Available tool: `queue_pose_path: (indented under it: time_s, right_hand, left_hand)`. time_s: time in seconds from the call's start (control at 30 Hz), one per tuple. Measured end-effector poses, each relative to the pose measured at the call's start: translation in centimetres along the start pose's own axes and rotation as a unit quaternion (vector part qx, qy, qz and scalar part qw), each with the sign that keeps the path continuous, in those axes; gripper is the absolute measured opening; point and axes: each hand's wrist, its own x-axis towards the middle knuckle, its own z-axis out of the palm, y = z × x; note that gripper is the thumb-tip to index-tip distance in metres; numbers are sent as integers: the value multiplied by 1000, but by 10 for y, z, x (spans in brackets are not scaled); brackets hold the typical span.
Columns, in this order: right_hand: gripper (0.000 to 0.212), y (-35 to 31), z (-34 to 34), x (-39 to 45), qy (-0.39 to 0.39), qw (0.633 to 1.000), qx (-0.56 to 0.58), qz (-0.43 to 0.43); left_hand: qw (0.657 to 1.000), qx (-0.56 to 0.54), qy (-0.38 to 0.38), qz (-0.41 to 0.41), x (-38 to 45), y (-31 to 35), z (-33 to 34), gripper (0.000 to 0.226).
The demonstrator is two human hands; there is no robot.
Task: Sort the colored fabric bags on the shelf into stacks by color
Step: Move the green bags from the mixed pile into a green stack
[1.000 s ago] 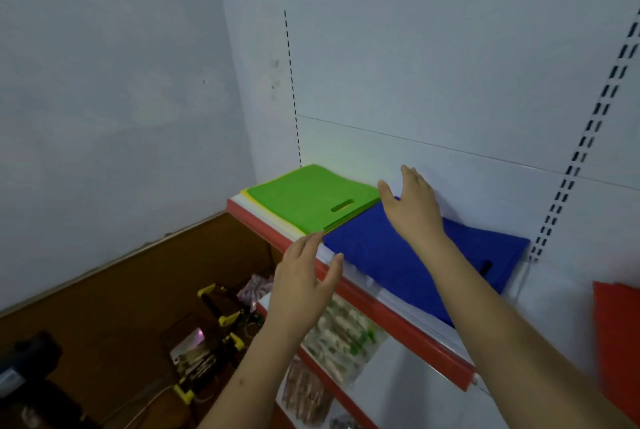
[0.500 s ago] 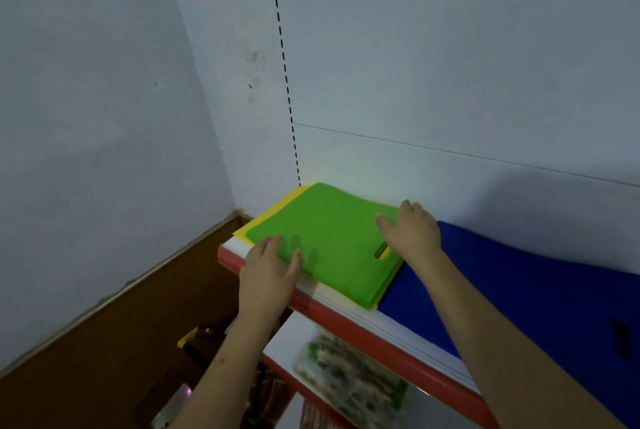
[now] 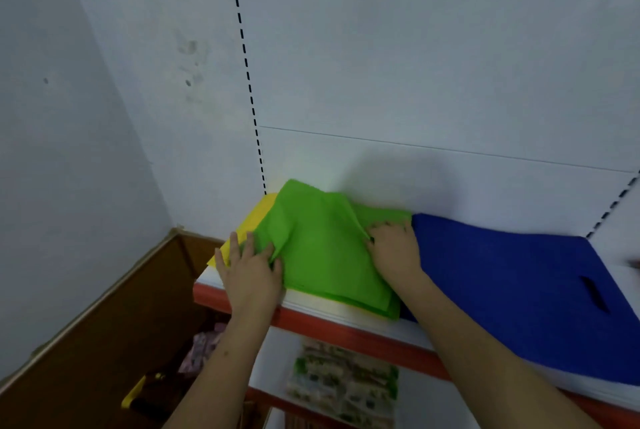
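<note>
Green non-woven fabric, thin and floppy; the green bags [image 3: 322,255] lie on the shelf [image 3: 346,316] over a yellow bag [image 3: 249,224], just beside the blue bag [image 3: 519,290]; my left hand [image 3: 251,272] bunches their left edge in curled fingers, my right hand [image 3: 394,248] pinches the right edge; light, likely slippery between layers, so I judge gripping both edges best.

No readable text, label, brand, number or sign seen anywhere, printing on the packets [image 3: 341,383] on the lower shelf too blurred to be made out
</note>
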Motion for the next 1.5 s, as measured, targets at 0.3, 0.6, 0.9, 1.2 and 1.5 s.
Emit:
queue_pose_path:
  time_s: [0.3, 0.6, 0.9, 1.2, 1.5]
  right_hand:
    - [19, 26, -98, -30, -1, 742, 655, 145]
    - [39, 155, -163, -124, 60, 594, 776, 205]
    - [38, 345, -208, -303, 301, 643, 640, 295]
    - [36, 546, -253, -510, 387, 736, 361, 423]
    - [47, 711, -241, -596, 424, 705, 322, 469]
  left_hand:
    - [817, -561, -134, 15, 0, 45, -52, 63]
    - [612, -738, -282, -36, -46, 160, -66, 35]
    - [739, -618, -210, 169, -193, 357, -77, 28]
    - [740, -585, -228, 239, -358, 566, -53, 46]
    - [772, -515, -281, 244, -440, 728, -6, 63]
